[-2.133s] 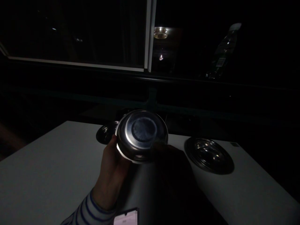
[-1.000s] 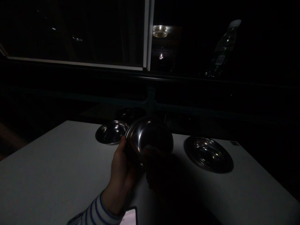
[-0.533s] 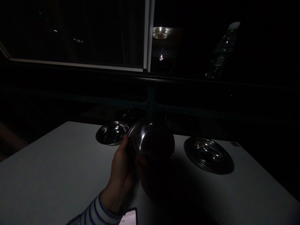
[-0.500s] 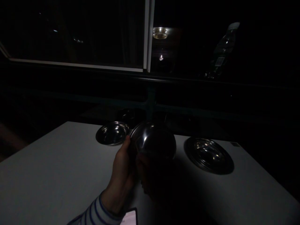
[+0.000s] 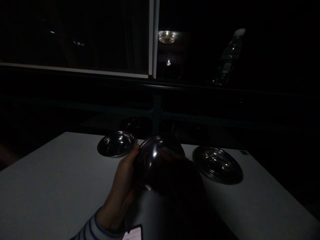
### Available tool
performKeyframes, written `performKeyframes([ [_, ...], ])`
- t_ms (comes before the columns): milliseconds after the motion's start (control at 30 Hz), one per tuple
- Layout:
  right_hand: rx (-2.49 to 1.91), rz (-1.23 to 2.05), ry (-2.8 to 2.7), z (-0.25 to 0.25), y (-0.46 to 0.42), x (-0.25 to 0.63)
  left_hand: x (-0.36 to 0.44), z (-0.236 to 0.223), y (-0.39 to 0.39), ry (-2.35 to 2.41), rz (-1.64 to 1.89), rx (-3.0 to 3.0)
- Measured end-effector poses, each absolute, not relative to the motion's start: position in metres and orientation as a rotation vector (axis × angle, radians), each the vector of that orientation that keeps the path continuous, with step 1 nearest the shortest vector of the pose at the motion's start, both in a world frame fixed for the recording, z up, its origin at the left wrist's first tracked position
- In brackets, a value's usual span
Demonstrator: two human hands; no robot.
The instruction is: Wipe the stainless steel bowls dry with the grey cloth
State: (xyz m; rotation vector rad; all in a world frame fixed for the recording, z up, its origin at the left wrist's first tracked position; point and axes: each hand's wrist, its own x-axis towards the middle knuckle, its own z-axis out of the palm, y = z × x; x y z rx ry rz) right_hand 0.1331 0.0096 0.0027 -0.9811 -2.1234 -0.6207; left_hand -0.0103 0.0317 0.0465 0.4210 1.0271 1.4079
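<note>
My left hand point(image 5: 122, 180) grips a shiny metal bowl point(image 5: 151, 161) by its left edge, thumb at the rim. The bowl is tilted above the table, its smooth curved surface catching a bright highlight. Over the bowl's right side lies my right hand point(image 5: 186, 173), in deep shadow; its fingers are too dark to make out. Another metal bowl point(image 5: 116, 144) sits on the table to the left. To the right rests a stack of metal dishes point(image 5: 218, 165).
The white table point(image 5: 62, 186) has its far edge just behind the bowls. A lit phone point(image 5: 133, 233) lies at the near edge. Beyond stands a window frame point(image 5: 152, 40), with a clear bottle point(image 5: 228, 58) at the right. A blurred skin-toned shape point(image 5: 7, 155) shows at far left.
My right hand has moved up and to the right across the bowl. The bowl has tilted and shifted slightly left in my left hand. The whole view has shifted a little.
</note>
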Motion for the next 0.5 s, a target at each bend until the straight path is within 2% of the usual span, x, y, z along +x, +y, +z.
performKeyframes([
  [500,-0.907,-0.712,-2.118,-0.008,0.018,0.13,-0.011,0.042,0.035,1.139,1.411,0.529],
])
